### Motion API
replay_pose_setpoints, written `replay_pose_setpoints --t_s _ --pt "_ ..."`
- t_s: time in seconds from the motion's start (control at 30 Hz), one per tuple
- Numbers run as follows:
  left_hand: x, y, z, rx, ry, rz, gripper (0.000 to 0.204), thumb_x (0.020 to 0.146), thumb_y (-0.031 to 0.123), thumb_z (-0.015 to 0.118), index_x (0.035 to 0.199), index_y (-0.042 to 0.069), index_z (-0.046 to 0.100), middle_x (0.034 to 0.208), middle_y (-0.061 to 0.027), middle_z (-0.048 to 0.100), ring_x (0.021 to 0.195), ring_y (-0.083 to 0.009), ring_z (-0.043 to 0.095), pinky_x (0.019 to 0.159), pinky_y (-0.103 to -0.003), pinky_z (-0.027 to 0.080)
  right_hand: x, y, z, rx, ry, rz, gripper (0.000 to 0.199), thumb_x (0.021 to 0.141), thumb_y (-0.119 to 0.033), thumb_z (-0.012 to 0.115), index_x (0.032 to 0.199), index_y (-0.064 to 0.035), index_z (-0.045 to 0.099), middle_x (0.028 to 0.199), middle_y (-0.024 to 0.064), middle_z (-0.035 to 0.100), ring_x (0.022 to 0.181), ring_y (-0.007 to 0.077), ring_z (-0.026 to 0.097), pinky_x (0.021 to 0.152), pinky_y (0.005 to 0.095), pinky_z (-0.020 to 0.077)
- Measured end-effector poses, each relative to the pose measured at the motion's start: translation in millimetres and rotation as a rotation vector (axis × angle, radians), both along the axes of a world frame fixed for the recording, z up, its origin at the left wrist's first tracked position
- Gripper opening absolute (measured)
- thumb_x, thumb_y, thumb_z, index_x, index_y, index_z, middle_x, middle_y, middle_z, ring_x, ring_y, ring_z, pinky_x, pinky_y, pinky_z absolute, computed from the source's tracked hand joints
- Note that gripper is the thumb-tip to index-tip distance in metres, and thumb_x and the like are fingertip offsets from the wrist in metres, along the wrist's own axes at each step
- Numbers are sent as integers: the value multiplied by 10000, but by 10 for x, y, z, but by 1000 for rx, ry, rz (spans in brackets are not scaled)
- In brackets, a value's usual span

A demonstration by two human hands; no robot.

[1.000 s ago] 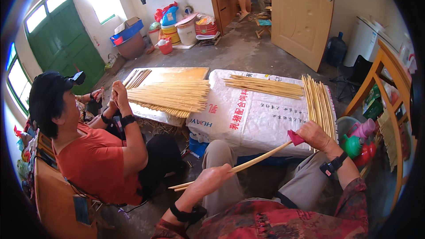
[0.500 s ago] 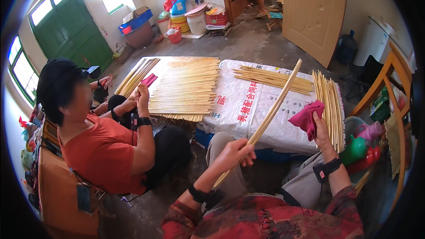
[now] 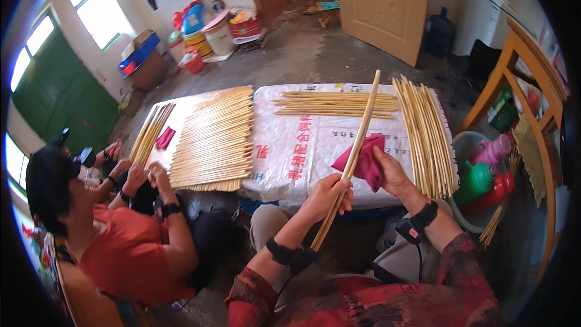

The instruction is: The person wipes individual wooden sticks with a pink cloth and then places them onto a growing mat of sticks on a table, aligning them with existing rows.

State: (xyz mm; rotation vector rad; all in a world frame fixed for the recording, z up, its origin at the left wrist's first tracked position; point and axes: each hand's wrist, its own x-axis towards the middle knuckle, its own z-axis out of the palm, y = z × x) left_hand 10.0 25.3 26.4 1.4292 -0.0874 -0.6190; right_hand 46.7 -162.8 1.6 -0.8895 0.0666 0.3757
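Note:
My left hand is closed around a couple of long, pale bamboo sticks, which slant up and away over the near edge of the table. In my right hand is a folded magenta cloth, gripped between thumb and fingers. The cloth lies right against the sticks, a little above my left hand; whether it wraps them cannot be made out. Beyond, a row of similar sticks lies on the white printed sack to the right, and a smaller group lies crosswise at the back.
On my left sits a person in an orange top, hands raised near a board bearing many sticks and another magenta cloth. A tub with bottles stands to the right, beside a wooden chair frame. An open door is behind.
My right hand has brought the cloth leftward, up to the sticks in my left hand. The sticks now stand steeper. The whole view has turned somewhat to the right.

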Motion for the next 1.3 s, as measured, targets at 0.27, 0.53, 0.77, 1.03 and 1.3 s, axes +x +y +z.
replay_pose_setpoints --t_s 0.27,0.53,0.77,1.03,1.3 --pt "267 -163 -345 -61 97 -185 291 893 276 342 898 15 468 690 -64 540 538 -131 532 489 -240 448 171 197 -60 55 66 -106 230 817 -236 543 938 -41 537 783 13 567 657 83 536 570 206 448" --pt "272 -200 -429 -98 158 -192 300 887 235 369 1040 -9 451 768 -100 559 574 -150 551 521 -253 468 645 -212 -316 42 19 -381 238 808 -216 546 941 -20 525 812 81 584 683 196 583 611 336 505" --pt "225 -77 -481 -27 239 -140 236 888 227 375 954 19 466 615 -14 447 437 -53 354 381 -179 297 627 -267 -305 215 89 -319 293 864 -286 440 1019 -46 507 950 59 575 854 160 555 768 285 454" --pt "323 -153 -441 -119 72 13 211 895 230 376 918 41 469 617 -5 477 425 -36 361 358 -163 283 254 103 -39 207 62 -64 377 875 -381 373 1075 -74 461 955 34 557 857 129 525 734 276 430" --pt "269 -215 -389 60 37 -104 227 905 237 320 853 62 454 584 -26 488 403 -62 397 363 -194 323 87 281 -288 -49 -27 -16 234 830 -209 521 1003 -53 497 841 17 557 745 92 532 659 220 439"
